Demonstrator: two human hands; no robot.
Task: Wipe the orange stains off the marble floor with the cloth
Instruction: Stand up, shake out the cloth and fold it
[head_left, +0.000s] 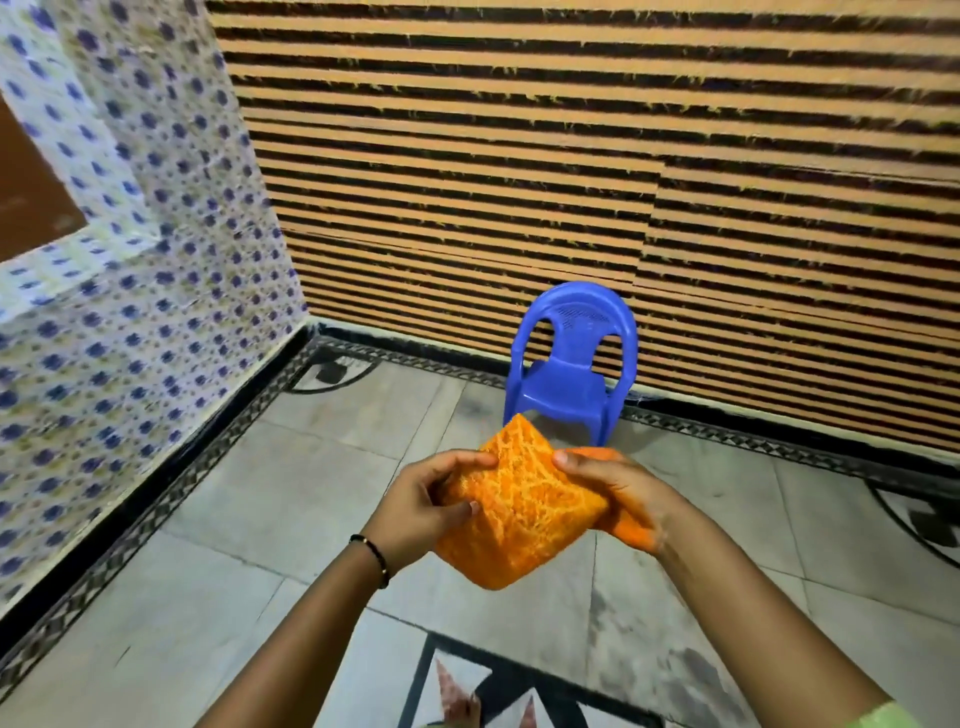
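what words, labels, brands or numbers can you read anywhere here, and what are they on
None: no readable text in this view.
Orange patterned cloth, held by the left hand and right hand: woven pattern only.
Blue plastic chair: a moulded grille, no brand visible.
Striped wall and dotted wall: patterns only.

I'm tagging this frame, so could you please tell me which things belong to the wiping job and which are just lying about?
Job:
orange cloth, held by left hand and right hand
marble floor

Lying about:
blue plastic chair
striped wall
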